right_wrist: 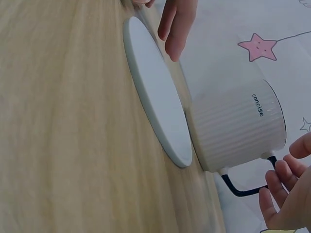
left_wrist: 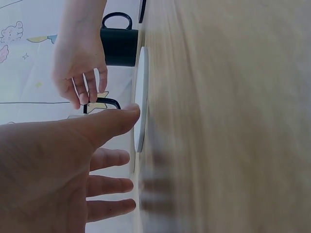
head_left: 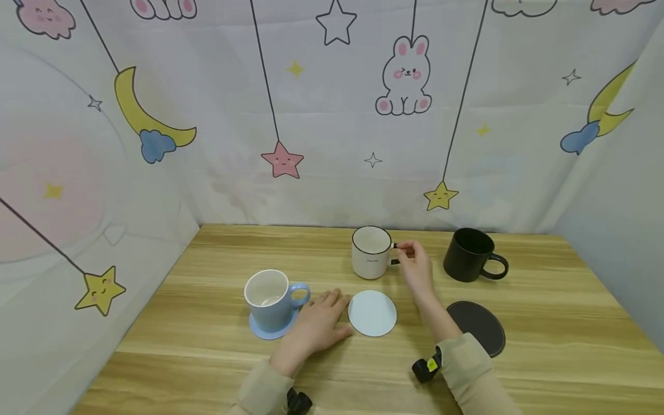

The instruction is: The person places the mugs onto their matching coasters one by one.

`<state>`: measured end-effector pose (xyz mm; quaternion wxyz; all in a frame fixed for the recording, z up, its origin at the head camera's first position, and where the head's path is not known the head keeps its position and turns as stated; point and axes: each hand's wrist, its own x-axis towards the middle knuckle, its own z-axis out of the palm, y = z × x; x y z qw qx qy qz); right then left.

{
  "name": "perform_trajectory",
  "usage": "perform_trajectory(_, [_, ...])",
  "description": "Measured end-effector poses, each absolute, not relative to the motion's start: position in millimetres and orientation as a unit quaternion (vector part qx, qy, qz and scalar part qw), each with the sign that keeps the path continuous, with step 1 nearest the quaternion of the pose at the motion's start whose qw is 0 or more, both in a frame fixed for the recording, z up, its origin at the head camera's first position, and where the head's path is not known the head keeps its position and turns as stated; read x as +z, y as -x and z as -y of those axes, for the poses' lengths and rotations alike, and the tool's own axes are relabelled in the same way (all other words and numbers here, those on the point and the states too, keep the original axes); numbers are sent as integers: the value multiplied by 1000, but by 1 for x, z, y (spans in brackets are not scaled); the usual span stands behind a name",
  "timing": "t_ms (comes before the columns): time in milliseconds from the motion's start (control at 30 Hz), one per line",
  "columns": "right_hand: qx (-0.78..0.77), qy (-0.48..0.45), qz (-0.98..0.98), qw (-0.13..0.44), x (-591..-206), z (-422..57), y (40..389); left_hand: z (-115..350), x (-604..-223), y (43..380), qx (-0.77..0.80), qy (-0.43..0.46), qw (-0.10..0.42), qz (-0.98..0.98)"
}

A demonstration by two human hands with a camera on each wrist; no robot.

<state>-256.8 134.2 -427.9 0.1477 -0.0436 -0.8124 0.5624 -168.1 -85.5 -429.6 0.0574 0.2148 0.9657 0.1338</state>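
Note:
A white mug with a dark rim, a black handle and the word "concise" stands upright on the table. My right hand is at its handle, fingers curled against it; in the right wrist view the fingers cover part of the handle. In front of the mug lies a round white coaster. My left hand rests on the table with fingers spread, between that coaster and a blue mug. In the left wrist view, the left thumb shows near the coaster's edge.
The blue mug stands on a light blue coaster at left. A black mug stands at the back right, and a black coaster lies near the right forearm. A patterned curtain hangs behind the wooden table.

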Motion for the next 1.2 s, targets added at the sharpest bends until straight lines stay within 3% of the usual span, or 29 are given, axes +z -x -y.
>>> perform_trajectory(467, [501,8,839,213,-432,-143,268,82,-433,171,125,-213,61,-967])
perform_trajectory(767, [572,14,811,124,-432,-140,278,80,-435,174,125,-206,66,-968])
perform_trajectory(1200, [632,46,770,76,-444,-137,290,76,-437,177,116,-203,65,-970])
